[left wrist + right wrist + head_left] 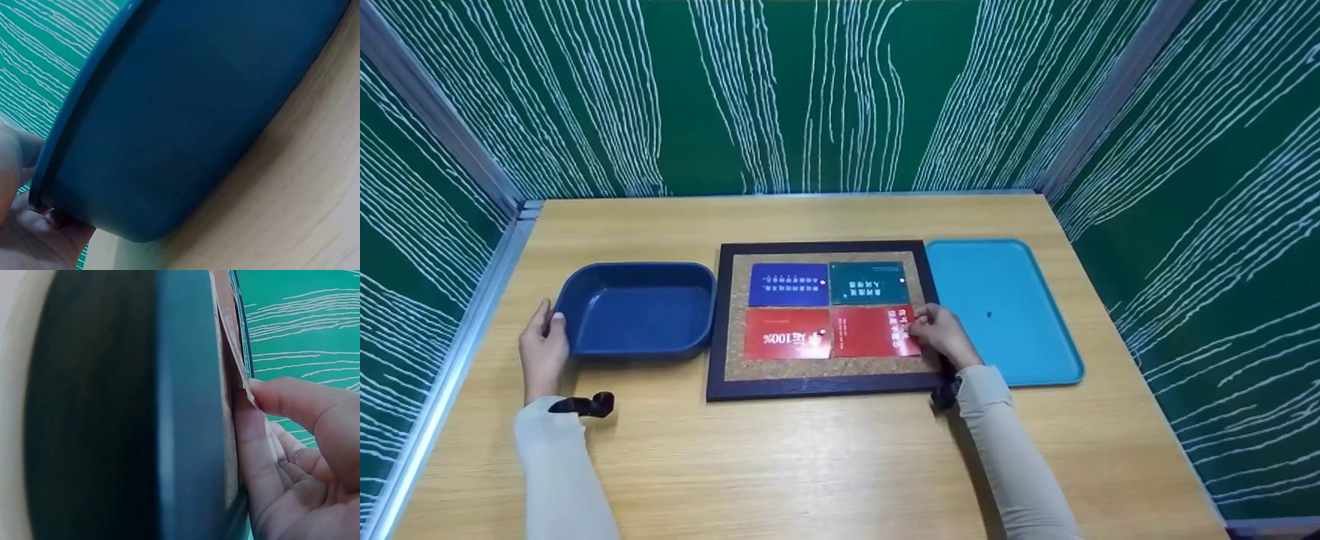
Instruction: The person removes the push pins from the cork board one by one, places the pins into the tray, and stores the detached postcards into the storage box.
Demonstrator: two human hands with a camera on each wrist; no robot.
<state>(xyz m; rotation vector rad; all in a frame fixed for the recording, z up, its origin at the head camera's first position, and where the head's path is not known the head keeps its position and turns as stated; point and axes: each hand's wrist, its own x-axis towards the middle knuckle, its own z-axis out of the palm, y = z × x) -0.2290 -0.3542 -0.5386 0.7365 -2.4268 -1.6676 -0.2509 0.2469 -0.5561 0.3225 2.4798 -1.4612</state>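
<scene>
Lying on the table is a framed cork board (825, 367) with several cards on it. My right hand (945, 334) pinches the right edge of the lower right red card (870, 334) between thumb and finger. The right wrist view shows that card's edge (230, 332) lifted away from the cork. At the left, my left hand (544, 351) holds the left rim of a dark blue tub (637, 351), thumb at the rim and fingers along the outside. Another red card (780, 345), a blue card (787, 277) and a green card (866, 292) lie flat on the board.
A light blue tray (1020, 315) sits against the board's right side. Small pins show on the cards, one of them on the green card's right edge. Green panels with white lines (840, 97) stand behind the table and on both sides.
</scene>
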